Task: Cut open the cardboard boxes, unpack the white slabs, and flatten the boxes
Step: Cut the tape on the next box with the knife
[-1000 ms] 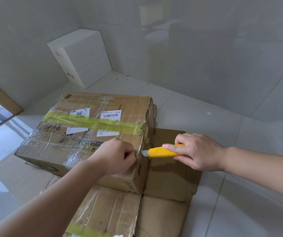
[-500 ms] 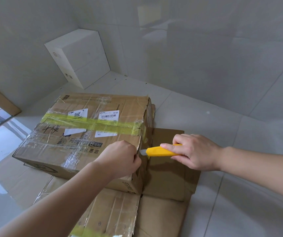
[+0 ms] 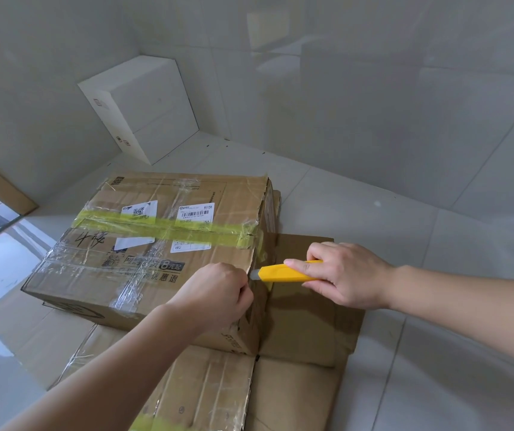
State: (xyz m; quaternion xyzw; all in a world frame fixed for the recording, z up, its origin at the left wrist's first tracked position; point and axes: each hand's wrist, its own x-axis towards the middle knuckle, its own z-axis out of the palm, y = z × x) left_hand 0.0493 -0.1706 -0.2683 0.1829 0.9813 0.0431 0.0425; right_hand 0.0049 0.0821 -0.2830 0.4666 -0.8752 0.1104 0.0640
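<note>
On the floor: taped brown cardboard box (image 3: 156, 244) is sitting on flattened brown cardboard sheets (image 3: 305, 331), near the corner of the tiled room.
Right grip: right hand (image 3: 346, 279) is clenching the yellow plastic utility knife (image 3: 283, 273), index finger lying along its top.
Left grip: left hand (image 3: 215, 293) is curling over the box's near right top edge, pinching tape or flap there; which one, cannot tell.
Key relation: knife's long axis is lying level, blade pointing left into the box's right top edge, just beside the left hand's knuckles. Box is lying left of the knife hand.
Next, my read: cut should be running along that edge away from the left hand.
Risk: blade is sitting close to the left fingers.
White slabs (image 3: 144, 107): stacked upright in the far corner, well apart.
</note>
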